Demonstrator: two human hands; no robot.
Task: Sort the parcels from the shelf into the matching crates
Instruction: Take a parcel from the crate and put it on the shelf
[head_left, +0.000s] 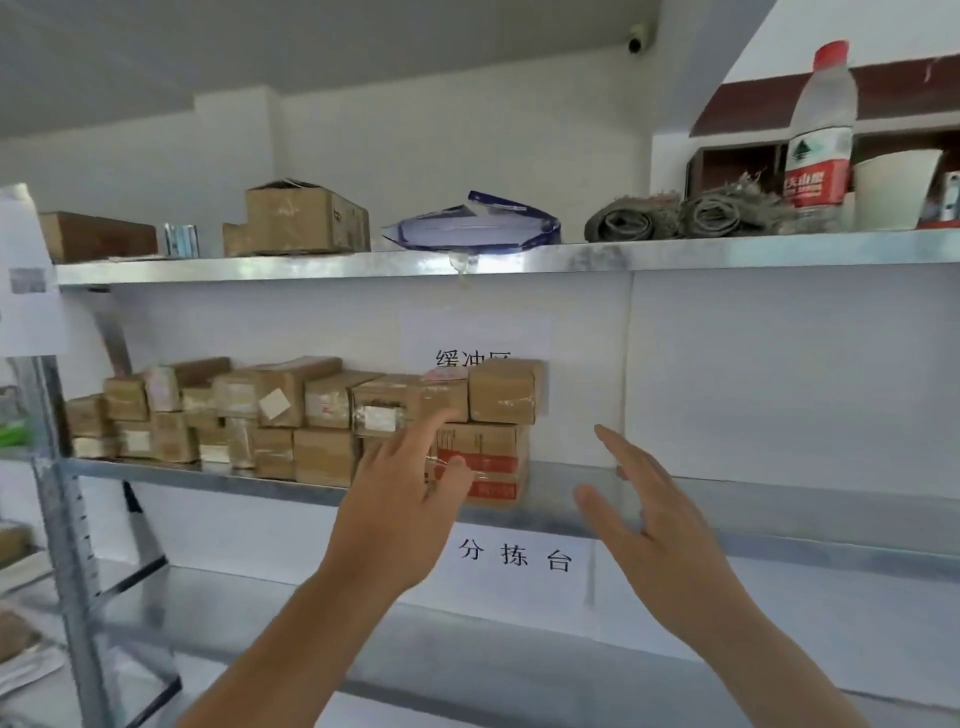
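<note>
Both hands raised before the middle shelf (171, 470), nothing held.

Left hand (402, 499) open, fingers spread, in front of the red-printed box (491, 462) at the right end of the parcels (270, 410); contact cannot be told. Right hand (654, 525) open, fingers straight, right of the stack, apart from it. Parcels stacked in 2 layers along the shelf's left half, against the back wall. Bottle (823, 130) and paper cup (893, 189) at the top shelf's right end.

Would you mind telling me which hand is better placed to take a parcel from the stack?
Probably the left hand: its fingers overlap the stack of parcels, while the right hand sits beside it.
</note>
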